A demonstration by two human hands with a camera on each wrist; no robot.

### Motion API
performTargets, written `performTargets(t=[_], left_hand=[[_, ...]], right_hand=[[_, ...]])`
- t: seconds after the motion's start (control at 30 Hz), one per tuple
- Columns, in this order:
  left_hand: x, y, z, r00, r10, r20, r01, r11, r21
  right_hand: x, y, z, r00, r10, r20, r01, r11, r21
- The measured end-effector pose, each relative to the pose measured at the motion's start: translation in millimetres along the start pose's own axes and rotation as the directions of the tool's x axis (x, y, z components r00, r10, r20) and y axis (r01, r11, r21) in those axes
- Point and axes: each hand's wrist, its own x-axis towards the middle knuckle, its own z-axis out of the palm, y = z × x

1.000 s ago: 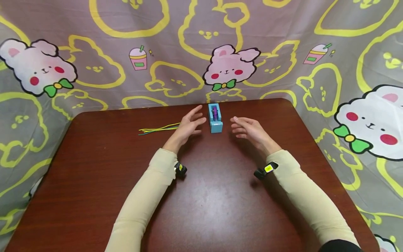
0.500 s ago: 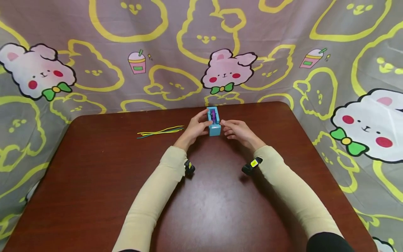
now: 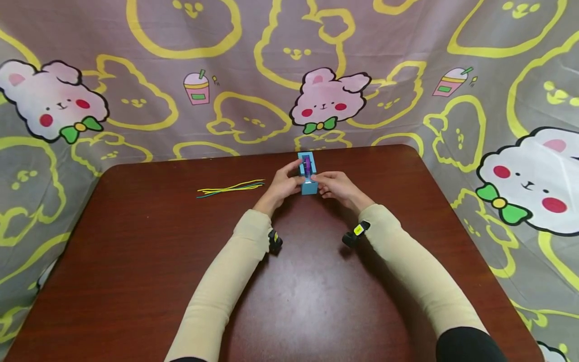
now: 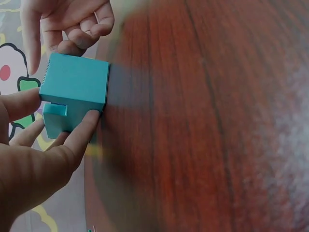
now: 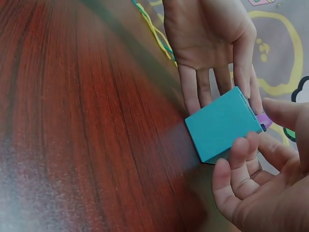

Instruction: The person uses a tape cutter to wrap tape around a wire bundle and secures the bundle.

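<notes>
A light-blue tape dispenser with a purple roll core stands near the table's far edge. My left hand holds its left side, thumb on the lower side and index finger at the upper edge. On the other side, my right hand has its thumb and index finger at the dispenser's toothed cutting end. The remaining right fingers curl loosely beside the block. Both wrist views show the dispenser's flat blue end; the tape strip itself does not show.
Several thin yellow and green-blue strands lie left of the left hand. A patterned cloth hangs close behind the dark red-brown table. Each forearm wears a small black wrist camera.
Both hands have come inward to the dispenser. The left hand has taken hold of its side, and the right fingertips have reached its cutting end.
</notes>
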Motion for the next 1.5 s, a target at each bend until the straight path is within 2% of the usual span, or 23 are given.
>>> performTargets(t=[0.33, 0.7, 1.07, 1.2, 1.3, 1.4, 1.5], left_hand=[[1.2, -1.5, 0.3, 1.000, 0.001, -0.008, -0.001, 1.000, 0.028], [-1.5, -0.8, 0.5, 1.000, -0.017, -0.003, 0.018, 0.999, 0.047], [-2.2, -2.1, 1.5, 0.999, -0.028, -0.024, 0.030, 0.997, 0.072], [-1.3, -2.4, 2.2, 0.999, -0.030, -0.017, 0.031, 0.997, 0.065], [0.3, -1.9, 1.6, 1.000, -0.013, -0.013, 0.014, 0.997, 0.070], [1.7, -1.8, 0.8, 1.000, -0.005, -0.019, 0.007, 0.997, 0.080], [1.7, -2.5, 0.2, 1.000, -0.013, -0.021, 0.015, 0.996, 0.091]], right_hand=[[5.1, -5.5, 2.4, 0.999, -0.023, -0.030, 0.022, 0.998, -0.056], [6.5, -10.4, 5.6, 0.997, -0.025, -0.075, 0.021, 0.998, -0.055], [5.5, -13.3, 9.1, 0.995, 0.000, -0.101, 0.001, 1.000, 0.008], [6.0, -13.8, 8.7, 0.993, 0.049, -0.112, -0.038, 0.995, 0.097], [6.1, -17.2, 8.6, 0.992, 0.037, -0.124, -0.022, 0.992, 0.122], [6.2, -20.0, 9.4, 0.993, 0.009, -0.121, 0.003, 0.996, 0.095], [5.9, -19.9, 10.1, 0.994, 0.015, -0.111, -0.007, 0.997, 0.076]])
